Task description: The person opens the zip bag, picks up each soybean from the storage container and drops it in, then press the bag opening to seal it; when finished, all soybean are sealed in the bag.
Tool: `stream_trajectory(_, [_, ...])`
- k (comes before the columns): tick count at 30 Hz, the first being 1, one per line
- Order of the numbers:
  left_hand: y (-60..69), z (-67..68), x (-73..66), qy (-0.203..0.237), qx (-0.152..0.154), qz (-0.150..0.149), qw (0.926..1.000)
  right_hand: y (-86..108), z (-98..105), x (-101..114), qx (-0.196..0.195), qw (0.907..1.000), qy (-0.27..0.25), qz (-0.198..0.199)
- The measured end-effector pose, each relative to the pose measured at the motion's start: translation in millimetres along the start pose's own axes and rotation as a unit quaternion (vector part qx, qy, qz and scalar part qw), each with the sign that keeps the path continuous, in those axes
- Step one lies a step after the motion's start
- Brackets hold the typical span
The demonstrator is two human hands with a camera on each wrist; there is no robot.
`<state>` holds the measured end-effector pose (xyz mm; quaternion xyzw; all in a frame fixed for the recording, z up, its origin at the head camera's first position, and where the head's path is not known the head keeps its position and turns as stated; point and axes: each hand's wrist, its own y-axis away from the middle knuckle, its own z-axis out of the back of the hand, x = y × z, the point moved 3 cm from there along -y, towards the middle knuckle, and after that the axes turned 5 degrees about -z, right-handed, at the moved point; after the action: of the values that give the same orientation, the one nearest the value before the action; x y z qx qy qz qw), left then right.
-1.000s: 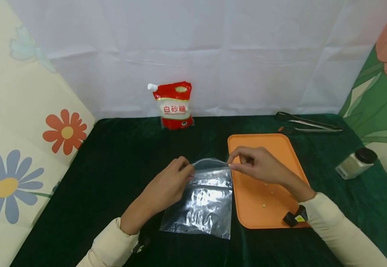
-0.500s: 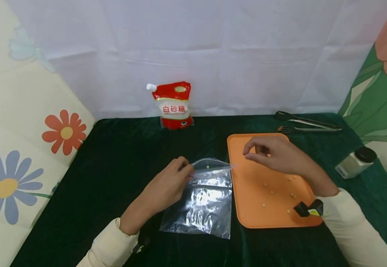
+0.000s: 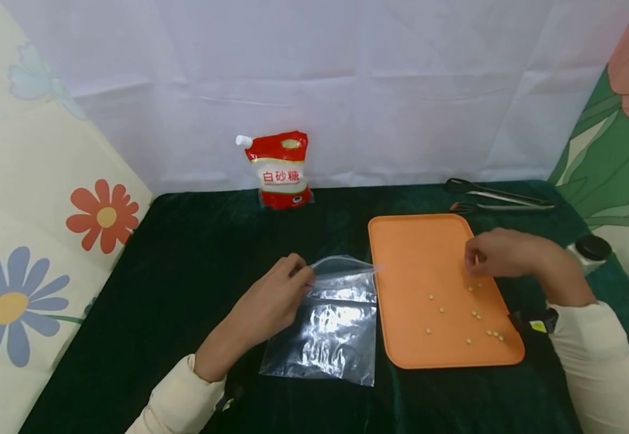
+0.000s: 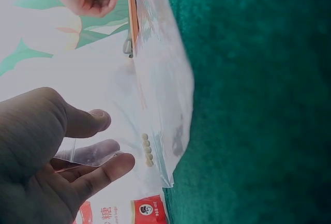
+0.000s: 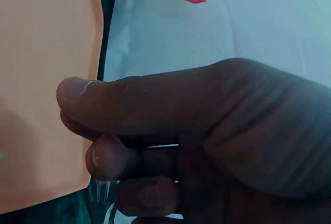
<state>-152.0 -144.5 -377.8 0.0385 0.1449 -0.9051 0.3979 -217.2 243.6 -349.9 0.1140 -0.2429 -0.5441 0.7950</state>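
Note:
A clear zip bag [image 3: 327, 343] lies on the dark green cloth, its mouth slightly parted. My left hand [image 3: 277, 295] pinches the left side of that mouth between thumb and fingers. In the left wrist view several small pale round beads [image 4: 147, 151] show through the plastic. My right hand [image 3: 509, 256] hovers over the right side of the orange tray [image 3: 412, 253], its fingers curled and thumb tip against the index finger. No object shows between those tips in the right wrist view [image 5: 75, 100]. Several pale beads [image 3: 476, 314] lie scattered on the tray below the hand.
A red and white sugar pouch [image 3: 278, 172] with a white cap stands at the back against the white cloth wall. Black-handled tongs [image 3: 501, 196] lie behind the tray. A jar with a black lid [image 3: 593, 248] is at far right, partly hidden by the right forearm.
My right hand has left the bag's right corner and moved right, over the tray's far right side. More beads on the tray now show. The left hand stays on the bag.

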Motion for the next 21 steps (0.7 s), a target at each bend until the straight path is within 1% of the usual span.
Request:
stream_trajectory(4, [0.7, -0.6, -0.1, 0.002, 0.001, 0.002, 1.0, -0.9, -1.1, -7.4, 0.005, 1.0, -0.001, -0.008])
stream_trajectory(6, [0.8, -1.2, -0.3, 0.003, 0.001, 0.003, 1.0, -0.2, -2.2, -11.6, 0.001, 1.0, -0.005, -0.002])
stream_trajectory(8, [1.0, -1.6, -0.4, 0.003, 0.0, 0.004, 1.0, 0.7, -4.5, -15.9, -0.012, 0.9999, -0.008, 0.009])
stream_trajectory(10, [1.1, -1.4, -0.1, 0.002, 0.0, 0.004, 1.0, 1.6, -7.4, -21.5, -0.039, 0.9988, -0.012, 0.028])
stream_trajectory(11, [1.0, -1.2, -0.1, 0.001, 0.0, 0.003, 1.0, 2.1, -9.3, -25.0, -0.061, 0.9973, -0.013, 0.039])
stream_trajectory(14, [0.9, -0.2, 0.0, 0.0, 0.001, 0.001, 1.0, 4.9, -16.8, -35.6, -0.129, 0.9887, -0.022, 0.074])
stream_trajectory(16, [1.1, 0.0, 0.0, 0.001, 0.003, 0.001, 1.0, 7.8, -23.9, -42.0, -0.164, 0.9815, -0.035, 0.092])
stream_trajectory(18, [1.4, 0.1, 0.1, 0.002, 0.004, 0.002, 1.0, 11.1, -32.1, -46.7, -0.186, 0.9752, -0.054, 0.108])
stream_trajectory(21, [1.5, 0.4, -0.1, 0.003, 0.003, 0.0, 1.0, 15.5, -42.8, -50.9, -0.206, 0.9669, -0.085, 0.125])
